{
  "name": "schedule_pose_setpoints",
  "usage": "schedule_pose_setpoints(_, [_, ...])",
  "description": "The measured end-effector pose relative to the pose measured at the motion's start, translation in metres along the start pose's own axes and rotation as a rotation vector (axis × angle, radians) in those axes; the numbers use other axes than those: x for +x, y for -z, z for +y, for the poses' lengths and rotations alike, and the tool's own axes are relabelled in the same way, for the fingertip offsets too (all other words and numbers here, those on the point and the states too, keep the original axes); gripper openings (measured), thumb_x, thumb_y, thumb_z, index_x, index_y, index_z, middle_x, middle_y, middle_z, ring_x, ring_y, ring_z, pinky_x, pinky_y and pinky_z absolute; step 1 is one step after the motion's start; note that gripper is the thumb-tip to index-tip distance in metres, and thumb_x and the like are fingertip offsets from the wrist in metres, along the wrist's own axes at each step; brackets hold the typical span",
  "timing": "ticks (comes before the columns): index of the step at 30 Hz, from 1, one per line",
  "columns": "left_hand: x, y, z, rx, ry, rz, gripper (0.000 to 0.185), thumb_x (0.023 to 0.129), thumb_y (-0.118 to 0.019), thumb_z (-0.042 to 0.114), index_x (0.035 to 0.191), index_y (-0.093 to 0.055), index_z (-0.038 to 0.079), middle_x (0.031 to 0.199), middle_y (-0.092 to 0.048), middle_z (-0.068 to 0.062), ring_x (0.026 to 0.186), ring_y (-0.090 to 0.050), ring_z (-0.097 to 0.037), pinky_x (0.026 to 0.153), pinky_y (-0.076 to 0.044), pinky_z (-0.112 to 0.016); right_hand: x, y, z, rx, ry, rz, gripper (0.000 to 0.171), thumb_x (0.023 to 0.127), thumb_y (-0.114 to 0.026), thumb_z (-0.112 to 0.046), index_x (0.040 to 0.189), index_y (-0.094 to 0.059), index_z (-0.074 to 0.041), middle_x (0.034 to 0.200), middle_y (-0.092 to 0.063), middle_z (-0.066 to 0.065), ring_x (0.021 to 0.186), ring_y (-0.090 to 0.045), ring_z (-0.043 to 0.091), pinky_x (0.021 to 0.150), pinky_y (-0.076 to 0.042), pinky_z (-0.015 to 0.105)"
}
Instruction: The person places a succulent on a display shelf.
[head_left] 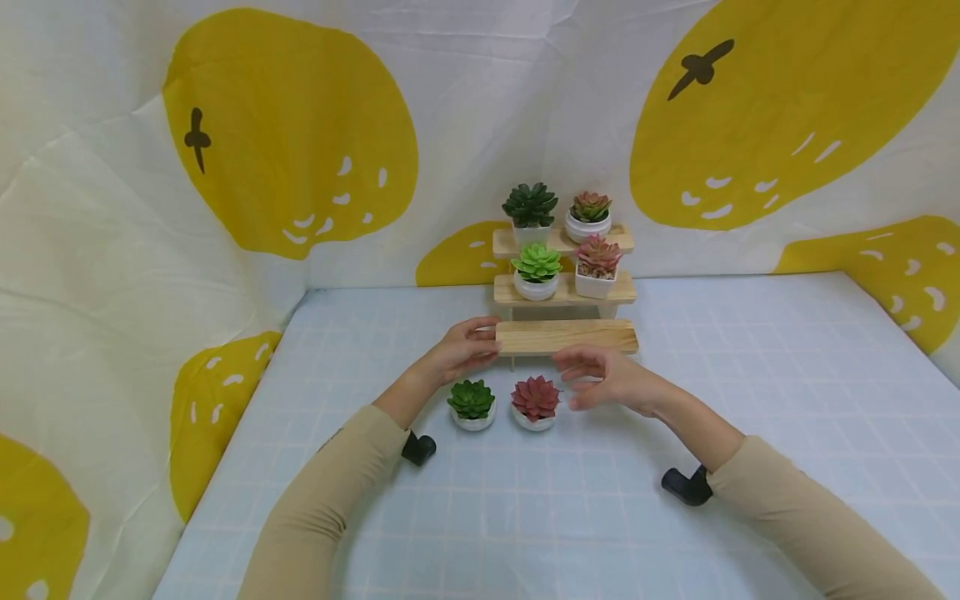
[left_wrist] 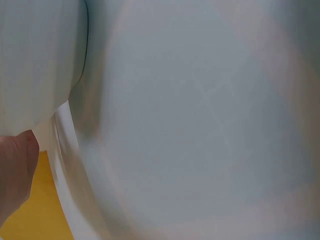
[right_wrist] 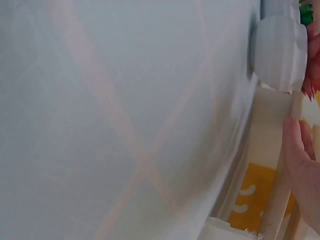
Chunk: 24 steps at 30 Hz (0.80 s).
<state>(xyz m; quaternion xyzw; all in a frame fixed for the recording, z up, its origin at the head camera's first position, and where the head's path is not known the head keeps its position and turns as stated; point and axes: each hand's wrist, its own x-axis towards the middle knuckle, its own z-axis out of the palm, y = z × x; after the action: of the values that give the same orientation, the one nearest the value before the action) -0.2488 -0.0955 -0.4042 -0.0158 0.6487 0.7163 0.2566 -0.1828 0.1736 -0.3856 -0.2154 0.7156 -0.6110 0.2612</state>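
A three-tier wooden shelf [head_left: 566, 336] stands at the back centre of the table. Its top two tiers each carry two succulents in white pots; the lowest plank is bare. My left hand [head_left: 461, 346] touches the left end of that plank with fairly straight fingers. With relaxed fingers, my right hand [head_left: 600, 379] hovers just in front of the plank, holding nothing. Below the hands, a green succulent [head_left: 472, 402] and a red succulent [head_left: 535, 400] stand on the table. The right wrist view shows a white pot [right_wrist: 279, 52] and my fingers [right_wrist: 300, 165] beside a wooden edge.
A light blue checked cloth [head_left: 525, 517] covers the table. A white curtain with large yellow shapes [head_left: 300, 142] hangs behind and at both sides. The left wrist view is a blur of cloth with a bit of my hand [left_wrist: 15, 170].
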Motion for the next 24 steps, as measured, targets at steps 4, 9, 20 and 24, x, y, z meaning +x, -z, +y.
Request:
schedule_pose_setpoints(4, [0.0,0.0,0.0,0.0,-0.003,-0.001,0.051,0.09,-0.055,-0.006,0.138,-0.043,0.007,0.131,-0.046,-0.017,0.095,-0.054,-0.017,0.085,-0.051,-0.029,0.002,-0.006,0.003,0.001,0.001,-0.017,0.073,0.073,-0.076,-0.001,0.134,-0.038,0.009,0.132,-0.04,0.031,0.117,-0.046,0.038,0.097,-0.043,0.04])
schedule_pose_setpoints(9, [0.0,0.0,0.0,0.0,-0.003,0.003,0.051,0.09,-0.055,-0.006,0.138,-0.043,0.007,0.131,-0.046,-0.017,0.096,-0.054,-0.018,0.083,-0.052,-0.028,0.003,-0.009,0.006,-0.002,-0.006,-0.036,0.072,0.073,-0.075,0.0,0.134,-0.038,0.009,0.134,-0.042,0.027,0.115,-0.049,0.033,0.096,-0.044,0.04])
schedule_pose_setpoints(20, [0.0,0.001,-0.001,-0.017,-0.011,-0.017,0.052,0.09,-0.053,-0.008,0.139,-0.041,0.005,0.129,-0.046,-0.018,0.095,-0.054,-0.017,0.081,-0.052,-0.026,0.008,-0.014,0.012,-0.039,-0.058,-0.062,0.072,0.072,-0.077,-0.001,0.134,-0.04,0.007,0.131,-0.044,0.024,0.112,-0.051,0.033,0.093,-0.047,0.041])
schedule_pose_setpoints(24, [0.0,0.001,-0.001,-0.017,-0.006,-0.012,0.051,0.09,-0.053,-0.007,0.139,-0.042,0.006,0.131,-0.045,-0.018,0.098,-0.053,-0.018,0.083,-0.052,-0.027,0.009,-0.016,0.012,-0.056,-0.066,-0.067,0.073,0.072,-0.078,-0.002,0.134,-0.042,0.005,0.13,-0.045,0.024,0.11,-0.053,0.031,0.092,-0.047,0.04])
